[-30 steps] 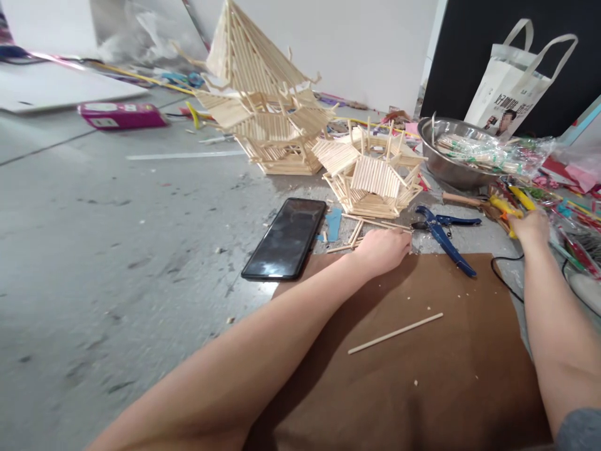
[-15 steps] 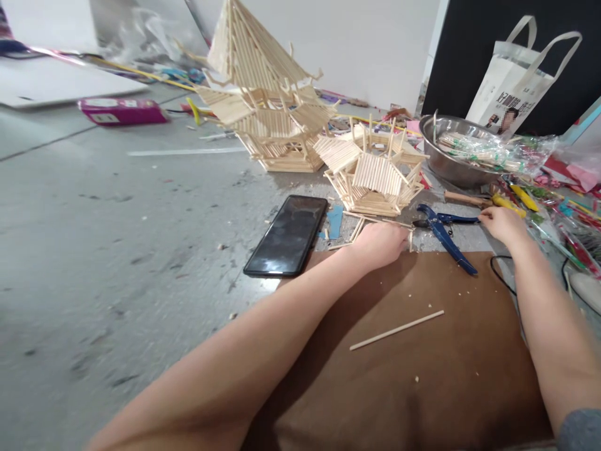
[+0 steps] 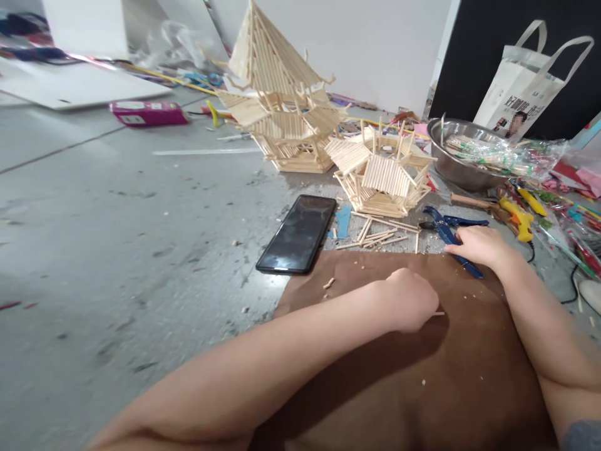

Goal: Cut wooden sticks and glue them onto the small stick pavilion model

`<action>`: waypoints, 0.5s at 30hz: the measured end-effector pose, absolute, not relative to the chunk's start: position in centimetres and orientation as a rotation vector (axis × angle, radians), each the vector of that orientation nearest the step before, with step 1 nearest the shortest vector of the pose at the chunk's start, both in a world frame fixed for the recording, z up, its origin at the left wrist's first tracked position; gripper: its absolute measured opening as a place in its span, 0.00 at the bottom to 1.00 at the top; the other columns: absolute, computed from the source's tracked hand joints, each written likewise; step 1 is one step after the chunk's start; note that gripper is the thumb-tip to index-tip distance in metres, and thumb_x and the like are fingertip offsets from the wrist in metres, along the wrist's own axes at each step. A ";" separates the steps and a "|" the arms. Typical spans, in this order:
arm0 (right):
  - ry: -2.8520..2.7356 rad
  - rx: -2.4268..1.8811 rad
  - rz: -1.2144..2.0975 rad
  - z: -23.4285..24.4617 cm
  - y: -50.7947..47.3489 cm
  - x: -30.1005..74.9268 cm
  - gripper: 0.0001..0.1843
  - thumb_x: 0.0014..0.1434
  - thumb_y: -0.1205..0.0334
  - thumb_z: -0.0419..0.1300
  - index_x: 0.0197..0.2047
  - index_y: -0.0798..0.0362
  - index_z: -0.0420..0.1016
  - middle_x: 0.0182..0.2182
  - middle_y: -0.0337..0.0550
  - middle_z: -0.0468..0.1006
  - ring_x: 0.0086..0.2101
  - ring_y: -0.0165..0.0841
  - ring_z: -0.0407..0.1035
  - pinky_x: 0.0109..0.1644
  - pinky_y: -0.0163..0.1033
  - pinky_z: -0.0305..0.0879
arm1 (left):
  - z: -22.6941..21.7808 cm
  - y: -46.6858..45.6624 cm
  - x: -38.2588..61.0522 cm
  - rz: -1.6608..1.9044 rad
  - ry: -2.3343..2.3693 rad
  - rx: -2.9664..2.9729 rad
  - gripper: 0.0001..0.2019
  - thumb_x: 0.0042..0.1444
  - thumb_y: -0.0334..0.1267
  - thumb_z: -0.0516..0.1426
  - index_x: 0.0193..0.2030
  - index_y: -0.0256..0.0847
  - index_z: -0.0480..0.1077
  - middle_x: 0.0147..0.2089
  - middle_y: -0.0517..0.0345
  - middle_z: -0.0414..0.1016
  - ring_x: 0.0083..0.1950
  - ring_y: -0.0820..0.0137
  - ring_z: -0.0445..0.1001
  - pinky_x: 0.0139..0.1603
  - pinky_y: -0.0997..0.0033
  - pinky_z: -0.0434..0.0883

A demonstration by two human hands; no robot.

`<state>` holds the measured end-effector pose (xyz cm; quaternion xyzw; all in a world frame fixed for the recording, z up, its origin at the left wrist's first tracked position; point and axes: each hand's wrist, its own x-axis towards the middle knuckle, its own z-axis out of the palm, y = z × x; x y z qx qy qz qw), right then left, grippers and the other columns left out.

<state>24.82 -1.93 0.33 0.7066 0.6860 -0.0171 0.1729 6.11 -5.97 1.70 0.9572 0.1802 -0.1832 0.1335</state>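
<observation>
My left hand (image 3: 409,307) is curled closed over the brown board (image 3: 469,369), covering the long wooden stick; only the stick's tip (image 3: 439,313) pokes out at its right. My right hand (image 3: 474,245) rests on the blue-handled cutters (image 3: 446,228) at the board's far edge, fingers bent over the handle. A pile of short cut sticks (image 3: 380,235) lies just beyond the board. Behind it stand a small stick-built pavilion (image 3: 382,178) and a taller stick pagoda (image 3: 282,94).
A black phone (image 3: 300,235) lies on the grey floor left of the board. A steel bowl (image 3: 462,172) of packed sticks, a yellow glue gun (image 3: 516,219), a white tote bag (image 3: 530,94) and coloured clutter fill the right. A pink box (image 3: 148,113) lies far left.
My left hand pulled back from the cut sticks onto the board and closed over the long stick. My right hand moved left from the yellow tool onto the blue cutters. The view shifted left.
</observation>
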 end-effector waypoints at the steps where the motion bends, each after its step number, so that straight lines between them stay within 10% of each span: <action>1: 1.941 1.986 -0.056 0.2 -1.8 24.8 0.22 0.52 0.44 0.49 0.35 0.52 0.73 0.39 0.52 0.76 0.38 0.42 0.70 0.33 0.40 0.59 | 1.7 -5.8 6.1 -0.516 0.532 2.771 0.09 0.43 0.25 0.55 0.29 0.37 0.74 0.32 0.46 0.77 0.34 0.61 0.75 0.30 0.68 0.68; 10: 2.168 2.342 0.036 1.1 -2.4 24.6 0.18 0.55 0.48 0.47 0.36 0.51 0.72 0.34 0.47 0.76 0.34 0.38 0.69 0.34 0.39 0.59 | 0.8 -1.2 6.0 0.522 0.895 1.942 0.08 0.53 0.33 0.48 0.37 0.37 0.65 0.21 0.61 0.68 0.18 0.77 0.66 0.22 0.77 0.63; 15: 2.649 2.495 -0.697 1.2 -2.0 22.1 0.18 0.53 0.48 0.50 0.33 0.52 0.74 0.22 0.39 0.72 0.22 0.29 0.64 0.27 0.34 0.58 | -0.5 -0.3 6.8 0.997 0.822 1.141 0.04 0.56 0.33 0.49 0.38 0.37 0.61 0.23 0.64 0.67 0.15 0.83 0.62 0.17 0.80 0.61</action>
